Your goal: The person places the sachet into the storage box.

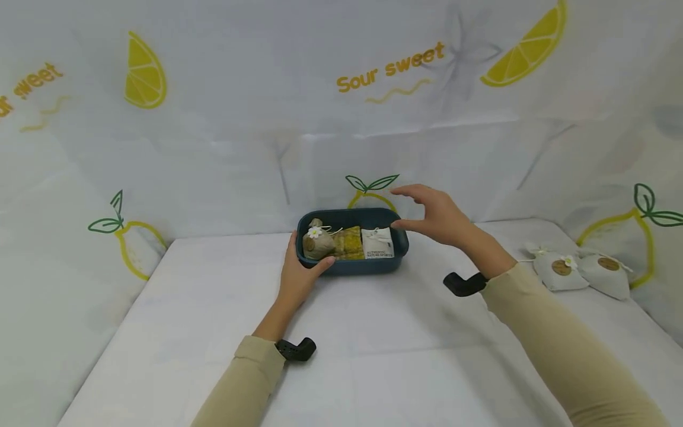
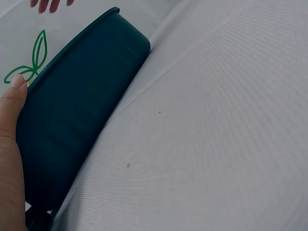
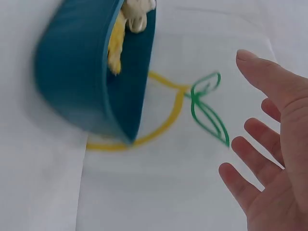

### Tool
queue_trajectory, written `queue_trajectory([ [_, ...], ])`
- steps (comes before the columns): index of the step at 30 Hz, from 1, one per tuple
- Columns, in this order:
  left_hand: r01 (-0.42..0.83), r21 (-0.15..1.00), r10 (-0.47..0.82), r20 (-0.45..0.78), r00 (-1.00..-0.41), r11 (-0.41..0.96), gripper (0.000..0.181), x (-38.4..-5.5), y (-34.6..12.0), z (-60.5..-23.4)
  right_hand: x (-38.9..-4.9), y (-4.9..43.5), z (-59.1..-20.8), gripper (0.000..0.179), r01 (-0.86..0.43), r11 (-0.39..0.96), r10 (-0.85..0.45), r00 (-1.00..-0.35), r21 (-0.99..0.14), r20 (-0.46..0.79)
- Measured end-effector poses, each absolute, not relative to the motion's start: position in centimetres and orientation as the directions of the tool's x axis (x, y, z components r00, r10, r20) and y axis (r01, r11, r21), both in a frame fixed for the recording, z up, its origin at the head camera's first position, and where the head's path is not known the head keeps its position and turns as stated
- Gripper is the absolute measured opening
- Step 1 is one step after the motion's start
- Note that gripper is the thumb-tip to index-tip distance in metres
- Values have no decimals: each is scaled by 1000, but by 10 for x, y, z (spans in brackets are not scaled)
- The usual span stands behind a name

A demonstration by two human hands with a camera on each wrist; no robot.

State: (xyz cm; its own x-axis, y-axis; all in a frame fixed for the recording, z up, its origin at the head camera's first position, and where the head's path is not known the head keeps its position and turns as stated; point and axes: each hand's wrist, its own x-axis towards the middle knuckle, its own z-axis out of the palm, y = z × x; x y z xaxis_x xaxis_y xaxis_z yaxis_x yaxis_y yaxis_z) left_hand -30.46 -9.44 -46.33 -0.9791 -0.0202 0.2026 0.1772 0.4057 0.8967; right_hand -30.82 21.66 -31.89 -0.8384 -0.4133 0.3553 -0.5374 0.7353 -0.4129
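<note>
A dark teal plastic bin (image 1: pixel 368 268) stands at the back of the table, against the wall cloth. Inside it sit, from left to right, a brown burlap sachet (image 1: pixel 318 247) with a white flower, a yellow sachet (image 1: pixel 349 243) and a white printed sachet (image 1: pixel 378 244). My left hand (image 1: pixel 297 276) holds the bin's left end, the thumb over the near rim and the fingers along the side, partly hidden. Above the bin's right end my right hand (image 1: pixel 434 216) hovers with thumb and fingers spread apart, nothing between them; the right wrist view shows it apart from the bin.
Two white sachets with round brown labels and flowers, one (image 1: pixel 560 270) beside the other (image 1: pixel 605 276), lie at the table's right back. A white cloth (image 1: pixel 347 356) covers the table. Lemon-printed fabric (image 1: pixel 229 178) hangs right behind the bin.
</note>
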Motion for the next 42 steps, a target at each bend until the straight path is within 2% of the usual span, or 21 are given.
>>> queue_trajectory([
  [8, 172, 903, -17, 195, -981, 394, 113, -305, -98, -463, -274, 275, -331, 65, -460, 786, -285, -862, -413, 419],
  [16, 184, 900, -11, 205, -979, 394, 114, -304, -94, -463, -243, 335, -356, 68, -333, 808, -118, -900, -487, 419],
  [22, 179, 902, -19, 202, -979, 393, 114, -305, -95, -463, -233, 379, -378, 76, -279, 779, 19, -885, -562, 465],
  [29, 172, 897, -13, 194, -981, 408, 114, -304, -95, -461, -225, 409, -392, 81, -135, 790, 146, -906, -598, 397],
  [32, 174, 897, -14, 197, -980, 406, 114, -304, -94, -460, -225, 416, -397, 82, -103, 793, 163, -914, -600, 372],
  [39, 167, 897, -15, 190, -982, 410, 113, -303, -94, -459, -225, 433, -412, 87, 21, 795, 187, -959, -606, 212],
  [42, 165, 897, -16, 188, -982, 410, 114, -303, -94, -459, -225, 439, -419, 88, 42, 815, 202, -956, -578, 215],
])
